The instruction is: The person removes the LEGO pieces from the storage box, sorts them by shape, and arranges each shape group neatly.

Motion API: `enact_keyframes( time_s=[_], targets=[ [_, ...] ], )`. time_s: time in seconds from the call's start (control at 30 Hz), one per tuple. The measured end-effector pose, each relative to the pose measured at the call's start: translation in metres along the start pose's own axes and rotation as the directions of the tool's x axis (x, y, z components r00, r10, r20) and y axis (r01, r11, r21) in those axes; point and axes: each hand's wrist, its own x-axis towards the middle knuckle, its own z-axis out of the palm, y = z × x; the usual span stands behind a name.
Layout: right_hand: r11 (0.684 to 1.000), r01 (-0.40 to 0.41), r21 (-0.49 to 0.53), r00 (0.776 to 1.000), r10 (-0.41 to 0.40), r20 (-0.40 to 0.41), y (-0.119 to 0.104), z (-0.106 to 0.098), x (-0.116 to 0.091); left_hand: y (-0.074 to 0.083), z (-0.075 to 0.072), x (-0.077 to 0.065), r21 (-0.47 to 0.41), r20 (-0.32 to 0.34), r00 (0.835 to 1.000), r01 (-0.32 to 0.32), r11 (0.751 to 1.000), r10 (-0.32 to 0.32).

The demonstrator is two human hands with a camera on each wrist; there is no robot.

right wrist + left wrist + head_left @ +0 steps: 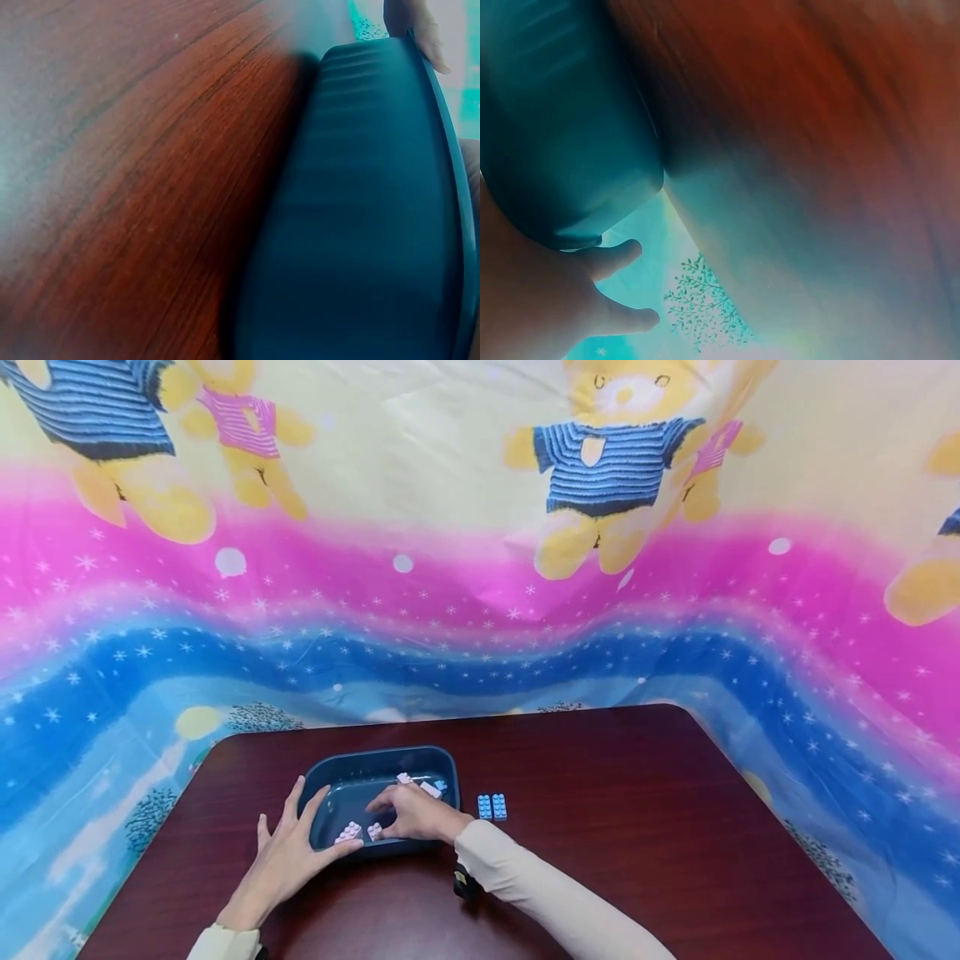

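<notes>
A dark teal plastic tub [378, 758] stands on the table, with pink toy building bricks [348, 832] and a small blue piece [440, 786] inside. My left hand [288, 852] spans the tub's front left corner, its fingers spread and its thumb along the front rim. In the left wrist view, two fingers [619, 259] extend past the tub's wall. My right hand [416, 814] reaches over the front rim into the tub. Its thumb is close to a small pink brick [375, 832], with a gap between thumb and forefinger. The right wrist view shows mainly the tub's outer wall [360, 210].
Two blue building bricks [492, 807] lie side by side on the dark red-brown table [637, 827], right of the tub. A printed cloth [465, 610] with bears and snowflakes hangs behind and around the table.
</notes>
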Motion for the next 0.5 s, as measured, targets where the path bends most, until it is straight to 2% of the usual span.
enact_keyframes(
  time_s=[0.17, 0.5],
  targets=[
    [1.0, -0.012, 0.009, 0.999, 0.012, 0.04, 0.001, 0.002, 0.005, 0.0, -0.001, 0.0, 0.002, 0.0, 1.0, -0.003, 1.0, 0.003],
    [0.995, -0.027, 0.092, 0.994, 0.017, 0.11, 0.003, 0.003, 0.012, 0.001, -0.001, -0.001, -0.003, -0.008, 1.0, -0.011, 1.0, 0.011]
  ],
)
